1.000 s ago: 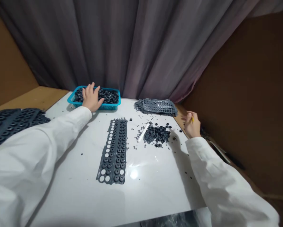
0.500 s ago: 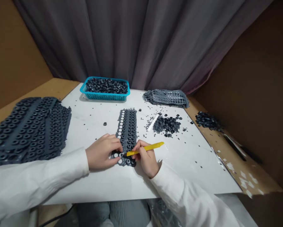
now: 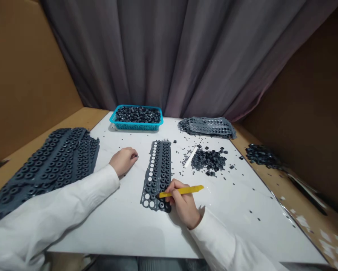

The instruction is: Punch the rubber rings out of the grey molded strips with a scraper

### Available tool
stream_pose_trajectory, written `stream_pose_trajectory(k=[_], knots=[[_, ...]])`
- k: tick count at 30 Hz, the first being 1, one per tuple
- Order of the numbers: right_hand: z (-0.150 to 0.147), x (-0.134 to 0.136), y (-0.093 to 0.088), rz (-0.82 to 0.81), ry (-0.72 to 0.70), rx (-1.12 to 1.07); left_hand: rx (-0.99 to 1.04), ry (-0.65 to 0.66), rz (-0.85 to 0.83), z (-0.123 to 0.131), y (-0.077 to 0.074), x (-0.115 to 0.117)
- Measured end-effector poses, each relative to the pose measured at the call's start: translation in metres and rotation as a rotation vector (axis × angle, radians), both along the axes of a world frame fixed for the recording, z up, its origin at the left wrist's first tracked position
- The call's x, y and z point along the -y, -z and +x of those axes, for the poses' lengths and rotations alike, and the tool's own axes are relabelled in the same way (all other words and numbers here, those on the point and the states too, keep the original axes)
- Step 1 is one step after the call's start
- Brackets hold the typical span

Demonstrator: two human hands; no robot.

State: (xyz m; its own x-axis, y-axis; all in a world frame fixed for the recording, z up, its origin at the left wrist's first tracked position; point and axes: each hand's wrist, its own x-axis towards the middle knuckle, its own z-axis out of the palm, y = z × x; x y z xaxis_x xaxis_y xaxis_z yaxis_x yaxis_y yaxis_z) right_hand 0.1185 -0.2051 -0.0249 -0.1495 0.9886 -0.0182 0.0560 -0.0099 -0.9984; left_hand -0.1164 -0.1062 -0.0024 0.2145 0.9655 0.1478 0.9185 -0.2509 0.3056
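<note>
A: Where does the dark sheet (image 3: 158, 173) lie?

B: Near the middle of the frame, flat on the white surface (image 3: 115, 229), long side running away from the person, presumably so that both hands can reach its rows.

A: And the right hand (image 3: 183, 203)?

B: Its grip is closed around a yellow tool (image 3: 182, 191), held like a pen over the sheet's lower part. That hold likely gives fine control of the dark tip.

A: The left hand (image 3: 121, 162)?

B: Its fingertips are pinched on a small dark bit (image 3: 135, 155) (too tiny to make out its shape), apart from the sheet, to its left.

A: Why the white circles (image 3: 152, 204) in the sheet?

B: They look like holes with the surface showing through.

A: And the rest?

B: The blue basket (image 3: 136, 126) of dark pieces stands upper left of centre, the pile of crumbs (image 3: 210, 160) right of the sheet, and more sheets (image 3: 58, 154) at the left; spread out like this, they probably leave the hands elbow room.
</note>
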Motion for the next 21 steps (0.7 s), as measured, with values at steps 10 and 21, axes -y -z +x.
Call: stream_pose_trajectory(k=[10,21], knots=[[0.004,-0.005,-0.001,-0.022,0.001,-0.117,0.141,-0.212,0.263,0.028,-0.060,-0.148],[0.006,-0.015,-0.001,0.000,0.085,-0.209,0.096,-0.319,0.401,0.043,-0.056,-0.211]])
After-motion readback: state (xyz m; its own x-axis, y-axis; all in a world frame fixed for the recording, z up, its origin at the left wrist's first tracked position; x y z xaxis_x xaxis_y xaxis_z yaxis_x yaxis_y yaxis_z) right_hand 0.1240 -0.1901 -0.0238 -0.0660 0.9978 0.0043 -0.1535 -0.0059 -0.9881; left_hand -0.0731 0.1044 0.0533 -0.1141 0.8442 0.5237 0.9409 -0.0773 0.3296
